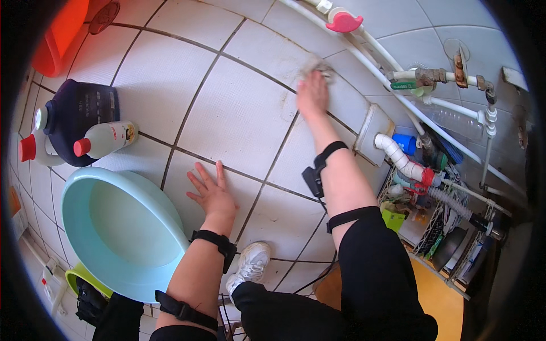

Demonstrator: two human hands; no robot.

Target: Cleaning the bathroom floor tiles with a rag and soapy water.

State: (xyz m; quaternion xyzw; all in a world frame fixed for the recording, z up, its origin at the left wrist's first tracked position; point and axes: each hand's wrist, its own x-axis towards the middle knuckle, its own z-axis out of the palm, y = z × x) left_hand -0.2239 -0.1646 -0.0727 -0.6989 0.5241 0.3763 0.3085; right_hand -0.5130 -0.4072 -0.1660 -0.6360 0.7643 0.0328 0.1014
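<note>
My right hand (314, 95) reaches far forward and presses a crumpled greyish-white rag (321, 69) against the tiled floor (233, 102), close to the foot of the wall. The fingers lie over the rag and partly hide it; its edges look blurred. Faint brownish stains mark the tiles around it. My left hand (215, 192) rests on the floor with fingers spread, holding nothing. Just left of it stands a light blue basin (128, 182) with cloudy liquid in it. Black straps circle both forearms.
Beyond the basin are a dark purple jug (85, 116), a white bottle with a red cap (111, 139) and an orange-red bucket (57, 42). White pipes (369, 54) run along the right wall. A wire rack (432, 227) with assorted items stands at right. My white shoe (252, 262) is nearby.
</note>
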